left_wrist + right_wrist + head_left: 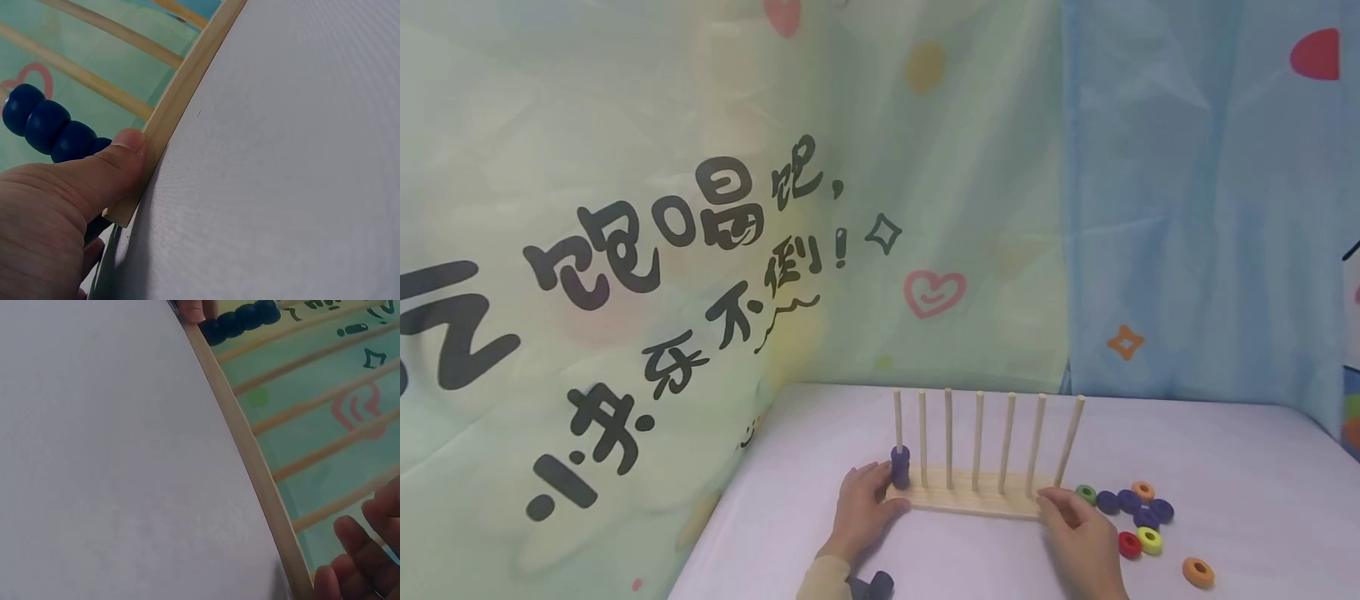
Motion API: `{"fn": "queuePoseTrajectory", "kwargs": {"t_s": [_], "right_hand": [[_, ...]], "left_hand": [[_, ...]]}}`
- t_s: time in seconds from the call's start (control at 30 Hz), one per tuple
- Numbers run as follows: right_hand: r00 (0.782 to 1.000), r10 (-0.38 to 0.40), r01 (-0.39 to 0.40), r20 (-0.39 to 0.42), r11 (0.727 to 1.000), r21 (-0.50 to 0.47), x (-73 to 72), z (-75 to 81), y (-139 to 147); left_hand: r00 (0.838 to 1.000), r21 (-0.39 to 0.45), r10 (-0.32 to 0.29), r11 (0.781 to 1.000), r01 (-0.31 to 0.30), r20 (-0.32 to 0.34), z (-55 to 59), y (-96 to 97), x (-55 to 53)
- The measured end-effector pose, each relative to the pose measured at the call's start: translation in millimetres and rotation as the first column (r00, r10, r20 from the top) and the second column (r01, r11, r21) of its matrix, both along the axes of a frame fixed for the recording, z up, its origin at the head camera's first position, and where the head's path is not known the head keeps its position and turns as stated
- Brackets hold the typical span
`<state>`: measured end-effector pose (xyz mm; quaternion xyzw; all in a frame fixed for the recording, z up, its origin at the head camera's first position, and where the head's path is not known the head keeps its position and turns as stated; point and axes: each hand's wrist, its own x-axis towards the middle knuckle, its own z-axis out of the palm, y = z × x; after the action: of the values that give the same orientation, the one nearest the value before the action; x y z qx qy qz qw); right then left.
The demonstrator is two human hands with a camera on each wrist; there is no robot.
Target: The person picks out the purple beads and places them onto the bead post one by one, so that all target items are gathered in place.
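Note:
A wooden base [970, 498] carries a row of several upright pegs [979, 442]. Several dark blue beads [49, 126] are stacked on the leftmost peg. My left hand [867, 510] grips the left end of the base, its thumb [130, 141] on the front edge and the other fingers mostly hidden behind. At the base's right end is my right hand [1081, 533], its fingers [356, 540] loosely bent with nothing seen between them. One lower fingertip appears to touch the base there.
Right of the base lie loose rings: a green ring [1086, 494], several blue rings [1128, 501], a red ring [1129, 545], a yellow ring [1149, 540] and orange rings [1198, 572]. A dark object [880, 585] shows by the left wrist. Printed curtains [970, 208] hang behind the white table [1247, 483].

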<state>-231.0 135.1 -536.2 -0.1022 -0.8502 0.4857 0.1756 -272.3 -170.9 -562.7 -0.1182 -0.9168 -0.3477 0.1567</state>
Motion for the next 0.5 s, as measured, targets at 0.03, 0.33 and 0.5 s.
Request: {"fn": "queuePoseTrajectory", "kwargs": {"t_s": [0.03,0.33,0.5], "right_hand": [[1.000,-0.007,0.007,-0.019,1.000,0.000,0.0,-1.3,1.2],[0.996,-0.013,0.014,-0.086,1.000,0.015,-1.1,-5.7,7.1],[0.994,-0.026,0.029,-0.104,0.999,0.030,-0.6,-10.2,7.3]], "left_hand": [[1.000,-0.001,0.000,1.000,0.000,-0.001,0.6,-0.1,-0.3],[1.000,0.000,0.008,1.000,-0.008,0.011,3.6,-0.6,2.6],[1.000,0.004,-0.002,1.000,0.002,0.003,4.9,0.2,4.7]]}}
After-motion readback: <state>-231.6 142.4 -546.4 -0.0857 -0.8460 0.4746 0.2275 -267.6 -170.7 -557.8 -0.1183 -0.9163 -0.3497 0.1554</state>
